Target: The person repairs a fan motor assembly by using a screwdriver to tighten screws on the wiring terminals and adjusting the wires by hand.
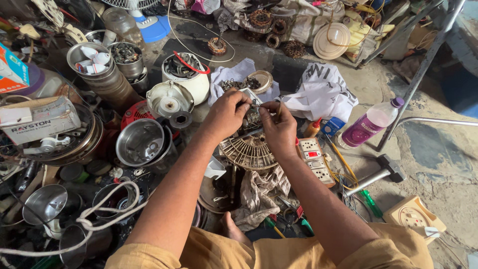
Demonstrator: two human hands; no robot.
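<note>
Head view: left hand [226, 113] and right hand [280, 128] both pinch small grey metal motor part [251, 118] over round slotted metal grille [249, 151]; part not yet free, work looks midway.

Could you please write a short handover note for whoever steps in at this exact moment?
Left hand: fingers pinched on the small metal part, holding it up.
Right hand: also gripping that part from the other side, a thin tool between its fingers.
Things: the part is held just above a round slotted grille on the floor; a white switch board lies beside the right wrist, a grey rag below the grille.
Done: part picked up and in both hands.
Left: I cannot tell how far the work on it has got.
</note>
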